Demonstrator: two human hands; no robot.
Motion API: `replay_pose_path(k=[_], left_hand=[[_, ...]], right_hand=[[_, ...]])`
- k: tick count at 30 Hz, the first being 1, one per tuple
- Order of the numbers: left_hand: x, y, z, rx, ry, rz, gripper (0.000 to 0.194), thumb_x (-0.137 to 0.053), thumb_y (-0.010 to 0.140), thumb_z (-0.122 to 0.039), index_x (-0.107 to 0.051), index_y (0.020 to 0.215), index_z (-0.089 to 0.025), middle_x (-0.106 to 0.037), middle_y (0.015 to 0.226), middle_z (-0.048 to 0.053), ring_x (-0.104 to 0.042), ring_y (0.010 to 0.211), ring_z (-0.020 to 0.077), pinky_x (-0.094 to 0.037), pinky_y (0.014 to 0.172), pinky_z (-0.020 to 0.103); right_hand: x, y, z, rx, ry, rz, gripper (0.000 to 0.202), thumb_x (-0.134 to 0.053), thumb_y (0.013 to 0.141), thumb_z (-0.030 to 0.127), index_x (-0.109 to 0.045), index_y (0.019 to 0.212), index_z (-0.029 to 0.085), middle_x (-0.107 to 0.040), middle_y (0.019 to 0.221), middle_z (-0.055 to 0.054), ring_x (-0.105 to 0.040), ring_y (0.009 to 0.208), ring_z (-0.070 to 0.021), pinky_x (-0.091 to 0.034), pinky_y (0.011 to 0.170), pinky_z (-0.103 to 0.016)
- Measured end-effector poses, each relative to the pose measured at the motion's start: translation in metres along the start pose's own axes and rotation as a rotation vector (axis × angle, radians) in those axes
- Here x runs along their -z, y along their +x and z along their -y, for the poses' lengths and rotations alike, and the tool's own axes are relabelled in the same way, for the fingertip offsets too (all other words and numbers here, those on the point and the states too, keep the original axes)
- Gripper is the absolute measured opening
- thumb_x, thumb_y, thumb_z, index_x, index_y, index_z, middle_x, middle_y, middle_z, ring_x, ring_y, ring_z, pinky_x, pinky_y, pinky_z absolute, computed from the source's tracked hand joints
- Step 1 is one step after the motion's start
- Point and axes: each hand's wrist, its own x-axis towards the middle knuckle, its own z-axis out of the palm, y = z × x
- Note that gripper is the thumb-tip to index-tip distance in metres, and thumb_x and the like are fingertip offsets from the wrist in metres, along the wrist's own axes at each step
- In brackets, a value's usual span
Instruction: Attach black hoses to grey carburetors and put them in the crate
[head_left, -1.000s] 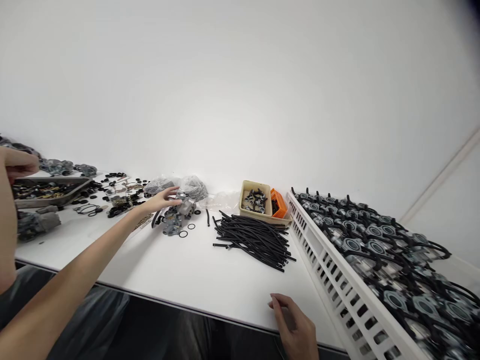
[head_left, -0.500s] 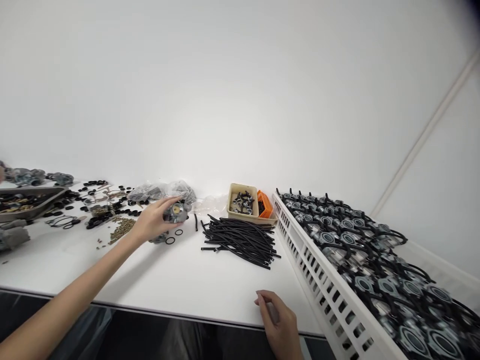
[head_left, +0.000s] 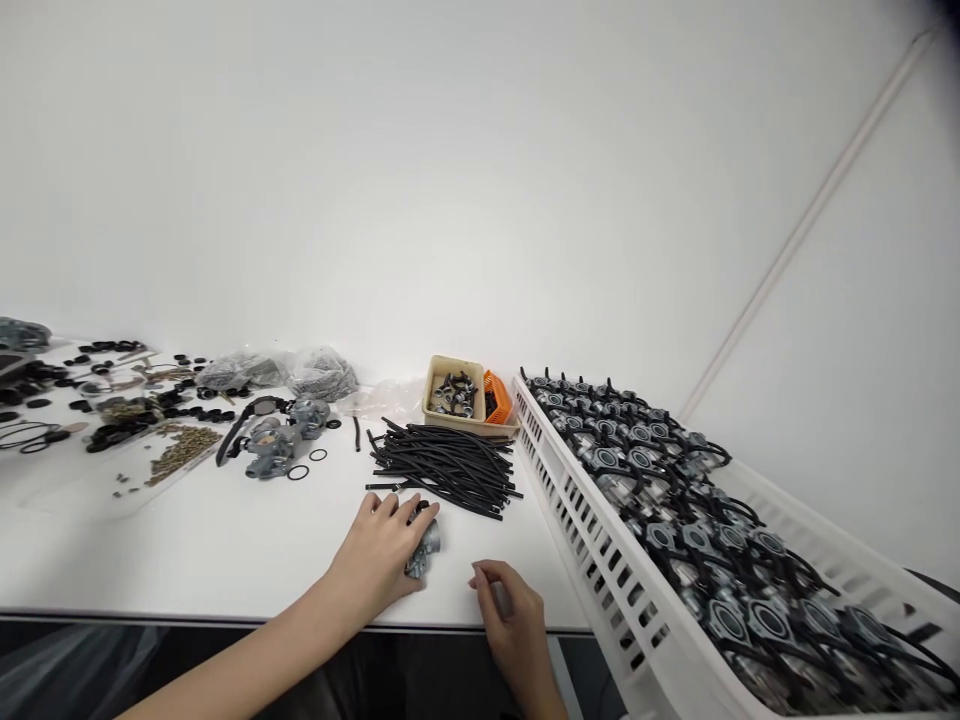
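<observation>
My left hand (head_left: 382,555) is wrapped round a small grey metal carburetor (head_left: 426,548), near the front of the white table. The fingers cover much of it. To its right, by the table's front edge, my right hand (head_left: 514,615) is closed, thumb against the fingertips; whatever they may pinch is hidden. Just beyond both hands lies a heap of black rubber hoses (head_left: 450,465). Farther left, other carburetors (head_left: 274,447) stand beside two black O-rings (head_left: 298,472).
A white slatted crate (head_left: 581,520) full of carburetors with hoses takes up the right side. A cream bin (head_left: 454,388) of small fittings and an orange basket (head_left: 496,398) sit at the back. Brass pieces (head_left: 180,452) and plastic bags (head_left: 322,372) lie to the left.
My left hand has brought the carburetor from the back left to the table's front, close to my right hand. My right hand stays closed. The view has shifted somewhat to the right.
</observation>
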Motion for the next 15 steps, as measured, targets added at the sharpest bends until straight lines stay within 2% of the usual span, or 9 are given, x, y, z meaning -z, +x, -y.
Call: replay_pose_path(k=[4, 7, 9, 12, 15], left_hand=[[-0.003, 0.012, -0.016, 0.073, -0.046, 0.011, 0.085, -0.078, 0.064, -0.034, -0.042, 0.140, -0.023, -0.041, 0.146, 0.016, -0.052, 0.112, 0.0384, -0.040, 0.090, 0.054], [-0.007, 0.013, -0.019, 0.087, -0.234, 0.008, 0.085, -0.074, 0.068, -0.038, -0.037, 0.143, -0.028, -0.031, 0.152, 0.012, -0.048, 0.118, 0.0368, -0.038, 0.094, 0.055], [-0.012, 0.009, -0.014, 0.070, -0.406, -0.035, 0.087, -0.071, 0.071, -0.045, -0.029, 0.146, -0.032, -0.026, 0.155, 0.008, -0.042, 0.125, 0.0355, -0.037, 0.099, 0.055], [-0.018, 0.001, 0.000, 0.021, -0.641, -0.094, 0.093, -0.067, 0.074, -0.048, -0.014, 0.149, -0.034, -0.017, 0.157, 0.006, -0.026, 0.137, 0.0342, -0.030, 0.107, 0.054], [-0.019, -0.007, 0.015, -0.017, -0.844, -0.034, 0.098, -0.067, 0.075, -0.045, -0.005, 0.150, -0.034, -0.009, 0.158, 0.006, -0.013, 0.143, 0.0312, -0.021, 0.113, 0.052]], right_hand=[[-0.001, 0.001, 0.004, -0.029, 0.007, 0.025, 0.016, -0.049, 0.091, 0.028, -0.063, 0.090, 0.019, -0.070, 0.078, -0.005, -0.068, 0.071, -0.0167, -0.051, 0.066, -0.023], [0.002, 0.004, 0.011, -0.031, 0.027, 0.079, 0.017, -0.048, 0.091, 0.027, -0.064, 0.088, 0.020, -0.070, 0.078, -0.004, -0.068, 0.073, -0.0167, -0.051, 0.067, -0.023], [0.007, 0.012, 0.017, -0.007, 0.018, 0.094, 0.017, -0.049, 0.091, 0.026, -0.064, 0.088, 0.019, -0.070, 0.078, -0.004, -0.067, 0.075, -0.0169, -0.050, 0.069, -0.024], [0.015, 0.039, 0.027, 0.040, -0.002, 0.064, 0.016, -0.050, 0.090, 0.026, -0.064, 0.088, 0.019, -0.070, 0.079, -0.005, -0.067, 0.077, -0.0176, -0.051, 0.073, -0.026], [0.013, 0.092, 0.030, 0.039, 0.042, 0.043, 0.017, -0.051, 0.090, 0.028, -0.064, 0.089, 0.018, -0.071, 0.080, -0.005, -0.068, 0.077, -0.0180, -0.052, 0.075, -0.027]])
